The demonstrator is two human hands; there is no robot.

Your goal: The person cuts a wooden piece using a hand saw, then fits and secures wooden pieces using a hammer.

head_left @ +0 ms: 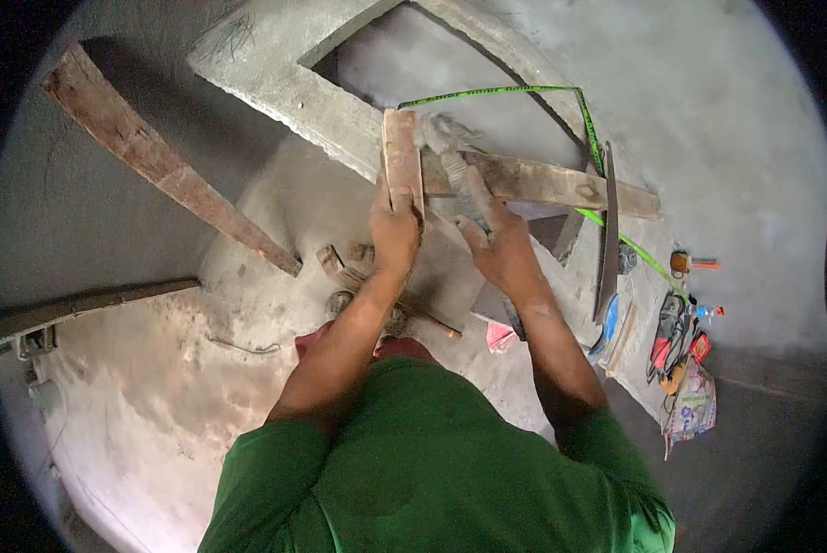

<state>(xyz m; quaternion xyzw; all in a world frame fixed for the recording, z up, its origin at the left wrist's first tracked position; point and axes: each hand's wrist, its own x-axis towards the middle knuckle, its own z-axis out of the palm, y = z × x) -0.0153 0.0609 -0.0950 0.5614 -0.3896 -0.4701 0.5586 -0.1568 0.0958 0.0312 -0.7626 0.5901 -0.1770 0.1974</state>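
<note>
My left hand is closed around the lower part of a short wooden board, which stands upright in the view. In my right hand is a hammer; its grey head is blurred, close to the short board's right side. The hammer's dark handle end shows below my right wrist. A longer wooden plank runs to the right from the short board, partly hidden by the hammer and my fingers. Whether the two wooden pieces are joined, I cannot tell.
A concrete frame surrounds an opening ahead. A green measuring tape loops over it. A handsaw stands at the right, near cords, tools and a printed bag. A long plank leans at the left; wood scraps lie below.
</note>
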